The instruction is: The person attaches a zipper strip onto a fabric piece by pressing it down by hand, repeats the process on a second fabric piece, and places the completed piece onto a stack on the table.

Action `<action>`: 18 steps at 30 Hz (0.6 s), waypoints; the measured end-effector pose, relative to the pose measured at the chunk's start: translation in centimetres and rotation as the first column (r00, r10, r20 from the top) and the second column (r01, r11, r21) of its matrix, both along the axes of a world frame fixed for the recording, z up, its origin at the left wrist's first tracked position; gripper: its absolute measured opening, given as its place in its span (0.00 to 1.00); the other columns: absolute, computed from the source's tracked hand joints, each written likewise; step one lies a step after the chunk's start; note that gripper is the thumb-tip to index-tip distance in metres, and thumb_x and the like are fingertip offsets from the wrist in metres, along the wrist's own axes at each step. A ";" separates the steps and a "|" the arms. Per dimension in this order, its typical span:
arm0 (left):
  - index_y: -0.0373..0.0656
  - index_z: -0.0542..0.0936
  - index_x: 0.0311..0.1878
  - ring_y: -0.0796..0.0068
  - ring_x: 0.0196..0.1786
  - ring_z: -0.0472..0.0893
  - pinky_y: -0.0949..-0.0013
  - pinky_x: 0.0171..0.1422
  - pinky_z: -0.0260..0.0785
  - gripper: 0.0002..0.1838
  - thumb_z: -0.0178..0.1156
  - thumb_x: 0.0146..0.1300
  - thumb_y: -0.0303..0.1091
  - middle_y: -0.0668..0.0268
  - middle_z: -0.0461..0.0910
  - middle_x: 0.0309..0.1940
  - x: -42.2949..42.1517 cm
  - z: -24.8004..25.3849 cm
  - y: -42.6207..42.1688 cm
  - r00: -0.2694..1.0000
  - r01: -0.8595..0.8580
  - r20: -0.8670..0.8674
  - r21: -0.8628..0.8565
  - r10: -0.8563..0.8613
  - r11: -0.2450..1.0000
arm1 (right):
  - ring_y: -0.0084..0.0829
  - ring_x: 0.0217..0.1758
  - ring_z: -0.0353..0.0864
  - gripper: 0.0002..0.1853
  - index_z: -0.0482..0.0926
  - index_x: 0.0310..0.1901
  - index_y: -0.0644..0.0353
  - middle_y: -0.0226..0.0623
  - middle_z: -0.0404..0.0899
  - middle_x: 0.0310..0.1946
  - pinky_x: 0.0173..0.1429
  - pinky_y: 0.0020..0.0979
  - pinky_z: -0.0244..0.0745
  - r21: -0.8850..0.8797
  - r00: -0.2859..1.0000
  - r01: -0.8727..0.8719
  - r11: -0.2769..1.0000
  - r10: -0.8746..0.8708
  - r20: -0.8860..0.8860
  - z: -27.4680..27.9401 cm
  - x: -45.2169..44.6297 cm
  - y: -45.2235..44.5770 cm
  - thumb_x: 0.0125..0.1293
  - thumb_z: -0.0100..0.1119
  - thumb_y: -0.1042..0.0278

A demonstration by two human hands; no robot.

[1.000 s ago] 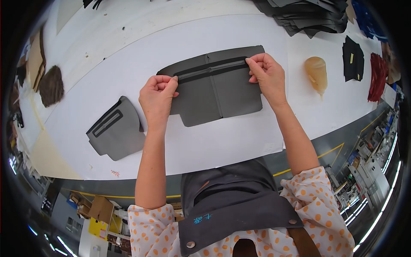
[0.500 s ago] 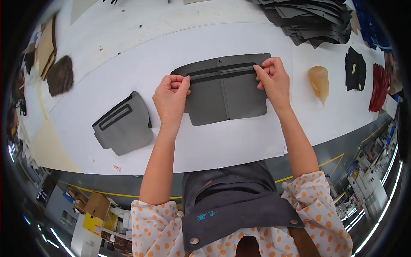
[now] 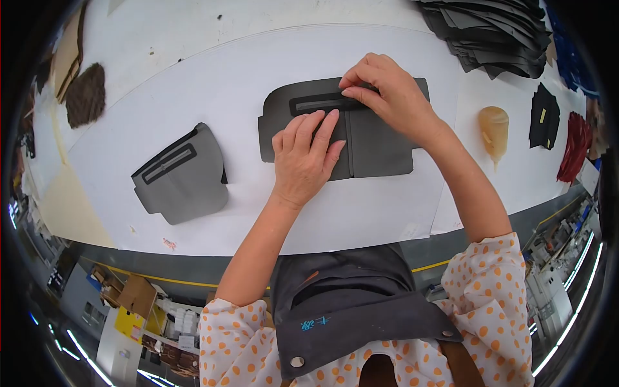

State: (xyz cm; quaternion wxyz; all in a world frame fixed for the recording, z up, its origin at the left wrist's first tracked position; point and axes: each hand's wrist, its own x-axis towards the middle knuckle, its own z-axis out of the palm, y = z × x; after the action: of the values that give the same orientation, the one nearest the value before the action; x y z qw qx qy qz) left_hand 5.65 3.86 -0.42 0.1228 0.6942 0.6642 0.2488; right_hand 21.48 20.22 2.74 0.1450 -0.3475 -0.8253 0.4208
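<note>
A dark grey leather-like panel [image 3: 380, 155] lies flat on white sheeting, with a seam down its middle. Across its upper part runs a black strip [image 3: 309, 103] framing a narrow slot. My left hand [image 3: 302, 158] rests open on the panel, fingertips at the strip's lower edge. Further up, my right hand [image 3: 396, 97] has thumb and index finger closed at the strip's upper edge near the middle; the strip's right end is hidden behind this hand. To the left lies a smaller grey panel [image 3: 187, 184], bearing a similar black-framed slot [image 3: 169, 162].
A stack of dark pieces [image 3: 493, 32] stands at the back right. Right of the panel are a translucent amber bottle [image 3: 494, 129], a black piece [image 3: 543, 116] and a red bundle [image 3: 574, 148]. A brown fuzzy piece [image 3: 86, 97] lies at the far left.
My left hand has left the strip's left end and moved right and down, laying its fingers on the panel. My right hand has moved left and up from the right end to the middle.
</note>
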 end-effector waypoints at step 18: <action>0.50 0.78 0.67 0.67 0.64 0.70 0.61 0.64 0.54 0.29 0.67 0.65 0.49 0.70 0.74 0.61 0.2 -0.6 -0.3 0.996 -0.014 -0.089 -0.036 0.011 0.999 | 0.35 0.42 0.74 0.06 0.80 0.36 0.60 0.34 0.77 0.34 0.47 0.35 0.71 -0.061 0.954 -0.266 0.962 0.272 0.129 -1.0 -1.4 2.9 0.63 0.67 0.68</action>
State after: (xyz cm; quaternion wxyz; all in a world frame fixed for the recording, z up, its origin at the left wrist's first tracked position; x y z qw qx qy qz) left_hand 5.90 3.52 -1.04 0.1040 0.6982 0.6776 0.2062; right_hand 20.11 23.11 1.72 0.0222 -0.2630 -0.8635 0.4298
